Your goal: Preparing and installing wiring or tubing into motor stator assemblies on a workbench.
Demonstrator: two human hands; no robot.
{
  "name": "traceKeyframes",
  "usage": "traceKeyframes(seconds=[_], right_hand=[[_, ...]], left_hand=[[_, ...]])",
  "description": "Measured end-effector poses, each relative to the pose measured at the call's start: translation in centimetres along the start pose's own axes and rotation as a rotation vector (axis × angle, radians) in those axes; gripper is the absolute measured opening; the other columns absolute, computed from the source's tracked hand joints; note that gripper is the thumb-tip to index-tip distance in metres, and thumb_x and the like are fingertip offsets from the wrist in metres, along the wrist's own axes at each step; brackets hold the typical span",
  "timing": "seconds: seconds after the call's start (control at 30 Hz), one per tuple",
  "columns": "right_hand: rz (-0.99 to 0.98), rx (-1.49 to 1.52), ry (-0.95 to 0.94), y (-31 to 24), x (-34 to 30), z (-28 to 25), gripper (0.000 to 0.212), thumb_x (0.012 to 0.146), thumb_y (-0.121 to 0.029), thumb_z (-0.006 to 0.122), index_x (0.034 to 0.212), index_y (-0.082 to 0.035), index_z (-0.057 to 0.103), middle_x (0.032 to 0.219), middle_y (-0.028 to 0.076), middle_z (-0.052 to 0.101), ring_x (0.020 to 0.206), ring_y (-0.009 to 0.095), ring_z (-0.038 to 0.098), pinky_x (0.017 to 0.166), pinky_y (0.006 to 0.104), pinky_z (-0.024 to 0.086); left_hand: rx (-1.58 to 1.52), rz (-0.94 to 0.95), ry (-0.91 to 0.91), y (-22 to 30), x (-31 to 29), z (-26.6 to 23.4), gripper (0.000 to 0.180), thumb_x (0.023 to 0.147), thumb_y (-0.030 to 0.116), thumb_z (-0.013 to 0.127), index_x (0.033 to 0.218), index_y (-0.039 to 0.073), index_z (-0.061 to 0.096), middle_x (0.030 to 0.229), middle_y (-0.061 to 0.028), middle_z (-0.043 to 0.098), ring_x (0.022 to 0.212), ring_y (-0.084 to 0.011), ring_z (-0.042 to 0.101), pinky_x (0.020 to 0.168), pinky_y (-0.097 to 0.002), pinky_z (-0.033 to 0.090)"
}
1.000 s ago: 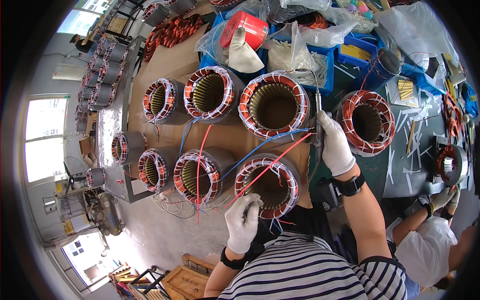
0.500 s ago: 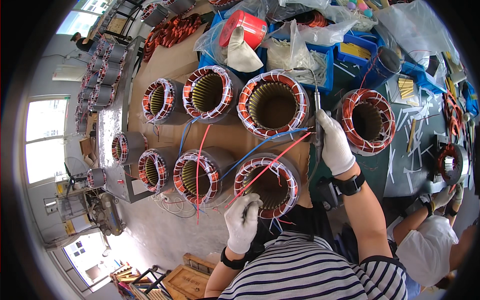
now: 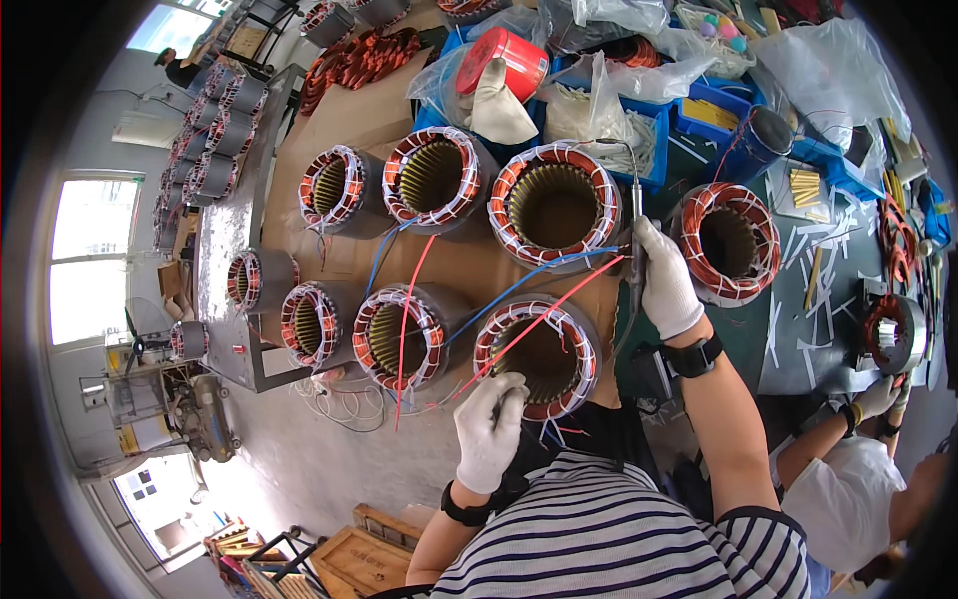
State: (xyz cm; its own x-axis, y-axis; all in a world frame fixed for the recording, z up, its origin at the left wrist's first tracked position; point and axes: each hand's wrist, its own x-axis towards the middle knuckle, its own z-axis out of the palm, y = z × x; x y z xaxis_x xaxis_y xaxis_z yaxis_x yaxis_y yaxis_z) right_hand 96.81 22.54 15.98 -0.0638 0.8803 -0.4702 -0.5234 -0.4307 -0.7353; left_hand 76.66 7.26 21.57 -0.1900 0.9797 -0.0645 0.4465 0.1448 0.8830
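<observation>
Wearing a white glove, my right hand (image 3: 667,288) is closed round a slim metal tool (image 3: 637,205) with a thin bent tip and a cord, perhaps a soldering iron. Beside its fingers are the ends of a blue sleeved lead (image 3: 534,272) and a red sleeved lead (image 3: 559,301). My gloved left hand (image 3: 491,431) has its fingers curled together at the near rim of a stator (image 3: 582,344) with laced copper windings; what they hold is hidden. The red lead slants across that stator's bore toward this hand. A larger stator (image 3: 499,215) stands just behind.
More stators (image 3: 424,344) stand in two rows on brown cardboard (image 3: 289,150). Another stator (image 3: 689,240) is right of my right hand. Behind are blue bins (image 3: 659,150), a red can (image 3: 509,62) and an empty-looking glove (image 3: 497,108). A co-worker's hands (image 3: 878,397) are at far right.
The view has shifted slightly, so the stators sit a little further right. My left hand has moved slightly up against the near stator's rim. My right hand keeps its hold on the tool.
</observation>
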Motion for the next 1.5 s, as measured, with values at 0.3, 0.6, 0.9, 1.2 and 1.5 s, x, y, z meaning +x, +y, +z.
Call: traceKeyframes(seconds=[0.3,0.6,0.9,1.2,1.5], right_hand=[[-0.015,0.059,-0.004,1.1,1.0,-0.6,0.026,0.092,-0.034,0.051,0.079,-0.011,0.055,0.058,-0.005,0.046,0.047,0.005,0.04,0.047,0.02,0.033],[-0.022,0.066,0.043,0.2,0.0,0.9,0.024,0.091,-0.034,0.053,0.079,-0.013,0.054,0.059,-0.005,0.047,0.048,0.005,0.041,0.047,0.0199,0.034],[-0.025,-0.012,-0.001,1.1,1.0,-0.8,0.025,0.09,-0.035,0.053,0.078,-0.013,0.054,0.057,-0.006,0.044,0.047,0.005,0.039,0.045,0.0205,0.03],[0.066,0.094,-0.175,0.0,0.6,-0.9,0.03,0.093,-0.031,0.046,0.084,-0.004,0.057,0.077,0.008,0.061,0.07,0.018,0.06,0.069,0.0311,0.051],[0.031,0.137,-0.149,0.5,1.0,-0.9,0.027,0.093,-0.029,0.046,0.083,-0.005,0.055,0.078,0.006,0.059,0.07,0.015,0.057,0.069,0.0289,0.049]], left_hand=[[0.054,0.008,0.032,-1.3,-1.5,-0.2,0.011,0.08,0.0,0.057,0.09,-0.003,0.061,0.073,-0.0116,0.063,0.06,-0.0127,0.058,0.058,-0.024,0.046],[0.099,-0.034,-0.006,-1.1,-1.5,-0.3,0.014,0.083,0.002,0.052,0.093,-0.003,0.061,0.074,-0.0092,0.061,0.067,-0.0125,0.057,0.063,-0.0252,0.046],[0.101,-0.028,0.003,-1.3,-1.5,-0.2,0.013,0.083,0.0,0.052,0.092,-0.003,0.061,0.074,-0.0092,0.062,0.066,-0.0122,0.057,0.062,-0.0244,0.045],[0.11,0.011,0.009,-1.6,-1.4,-0.2,0.013,0.083,0.0,0.052,0.092,-0.004,0.06,0.074,-0.0094,0.062,0.065,-0.012,0.057,0.062,-0.0242,0.045],[0.141,-0.002,0.06,-1.3,-1.5,0.4,0.012,0.082,0.0,0.052,0.09,-0.004,0.06,0.073,-0.01,0.061,0.063,-0.0135,0.058,0.06,-0.0256,0.046]])
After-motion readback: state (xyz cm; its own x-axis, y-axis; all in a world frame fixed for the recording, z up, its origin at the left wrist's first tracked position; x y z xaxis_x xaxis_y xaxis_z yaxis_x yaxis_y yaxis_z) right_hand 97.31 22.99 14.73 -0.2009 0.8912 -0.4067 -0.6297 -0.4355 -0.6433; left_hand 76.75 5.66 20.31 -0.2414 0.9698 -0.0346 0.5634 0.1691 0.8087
